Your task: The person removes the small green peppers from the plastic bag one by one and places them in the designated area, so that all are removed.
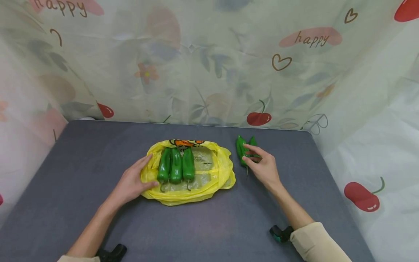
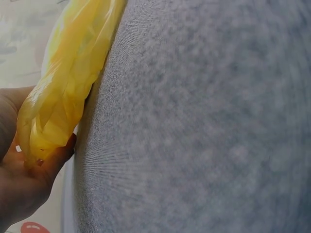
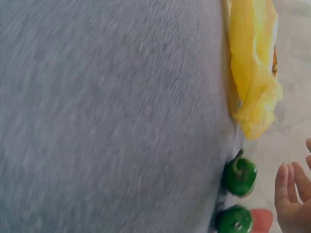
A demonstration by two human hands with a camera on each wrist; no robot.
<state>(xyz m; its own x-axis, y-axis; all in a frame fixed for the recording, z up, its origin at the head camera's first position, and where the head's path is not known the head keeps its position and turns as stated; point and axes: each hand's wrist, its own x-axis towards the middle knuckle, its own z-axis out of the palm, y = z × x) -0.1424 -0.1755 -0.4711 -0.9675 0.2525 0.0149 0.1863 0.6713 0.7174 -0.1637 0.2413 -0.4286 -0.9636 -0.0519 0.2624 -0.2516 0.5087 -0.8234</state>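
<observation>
A yellow plastic bag (image 1: 226, 171) lies on the table with its mouth spread wide. Three green peppers (image 1: 176, 167) are side by side in its left part. My left hand (image 1: 134, 182) holds the bag's left edge; in the left wrist view the yellow film (image 2: 63, 92) sits between thumb and fingers. Right of the bag, two more green peppers (image 1: 241, 149) lie on the table, the farther-right one partly hidden by my right hand (image 1: 262, 165). That hand hovers over them, fingers loosely bent. In the right wrist view, a gap separates it from the nearer pepper (image 3: 239, 175).
Dark grey cloth covers the table (image 1: 203, 233). A patterned curtain (image 1: 196, 72) hangs behind it and along both sides. Black wrist devices (image 1: 280, 233) sit by each forearm.
</observation>
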